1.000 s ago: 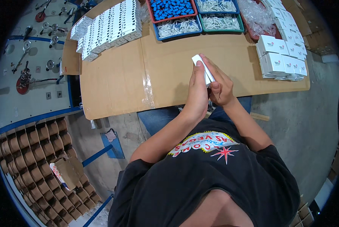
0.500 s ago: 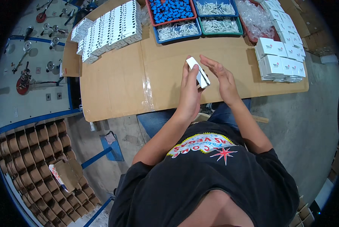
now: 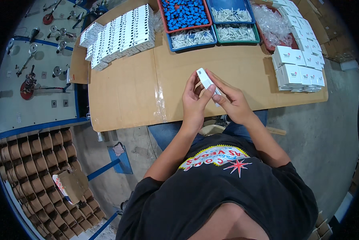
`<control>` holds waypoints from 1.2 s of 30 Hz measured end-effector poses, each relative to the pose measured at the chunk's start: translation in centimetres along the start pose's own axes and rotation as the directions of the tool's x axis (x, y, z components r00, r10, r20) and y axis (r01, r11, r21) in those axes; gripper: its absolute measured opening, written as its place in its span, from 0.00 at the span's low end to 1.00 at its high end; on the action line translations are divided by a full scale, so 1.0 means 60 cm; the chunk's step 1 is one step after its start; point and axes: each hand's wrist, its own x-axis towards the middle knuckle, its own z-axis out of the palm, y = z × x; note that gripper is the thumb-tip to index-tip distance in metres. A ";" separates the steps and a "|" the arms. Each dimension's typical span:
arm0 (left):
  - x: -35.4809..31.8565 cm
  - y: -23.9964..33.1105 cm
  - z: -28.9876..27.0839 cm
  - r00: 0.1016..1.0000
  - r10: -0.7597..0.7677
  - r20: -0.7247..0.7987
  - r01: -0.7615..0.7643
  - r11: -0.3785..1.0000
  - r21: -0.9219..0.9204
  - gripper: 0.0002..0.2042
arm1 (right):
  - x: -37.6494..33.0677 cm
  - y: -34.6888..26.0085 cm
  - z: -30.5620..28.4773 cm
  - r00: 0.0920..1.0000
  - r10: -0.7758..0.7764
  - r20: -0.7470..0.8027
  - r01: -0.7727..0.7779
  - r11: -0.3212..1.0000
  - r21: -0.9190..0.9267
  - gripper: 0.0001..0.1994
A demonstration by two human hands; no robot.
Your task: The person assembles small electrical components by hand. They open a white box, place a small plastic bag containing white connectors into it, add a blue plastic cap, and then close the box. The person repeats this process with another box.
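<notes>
I have a small white carton (image 3: 206, 80) up off the surface (image 3: 123, 92), held between both hands over the middle of its near edge. My left hand (image 3: 194, 102) is curled round its lower end, thumb and fingertips pinching the narrow sides; my right hand (image 3: 230, 100) cups it from the other side, fingers stretched along the long face and closed on it.

It looks like thin folded card, so I judge it very light and likely to dent if I squeeze the broad faces. The folded edges and corners should be stiffest, so I would grip there, lightly, and keep my fingers off the end flaps. The card looks smooth, so it might slide in a loose pinch; two hands steady it.

Rows of similar white cartons (image 3: 121, 34) stand at the far left corner, and a stack of flat white boxes (image 3: 297, 66) sits at the right edge. Trays of blue parts (image 3: 184, 14) and pale parts (image 3: 232, 22) line the far edge.
</notes>
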 end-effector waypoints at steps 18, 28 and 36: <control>-0.012 -0.006 -0.001 0.988 0.120 0.098 -0.119 0.993 -0.016 0.45 | -0.014 -0.009 0.037 0.948 -0.265 -0.176 0.231 0.954 -0.193 0.22; -0.013 -0.008 0.001 0.990 0.103 0.101 -0.105 0.994 0.014 0.42 | -0.019 0.002 0.038 0.948 -0.238 -0.210 0.204 0.964 -0.172 0.22; 0.001 -0.008 -0.011 0.994 -0.099 -0.042 0.091 0.982 -0.168 0.34 | -0.012 -0.007 0.012 0.995 -0.015 -0.101 0.026 0.994 0.109 0.25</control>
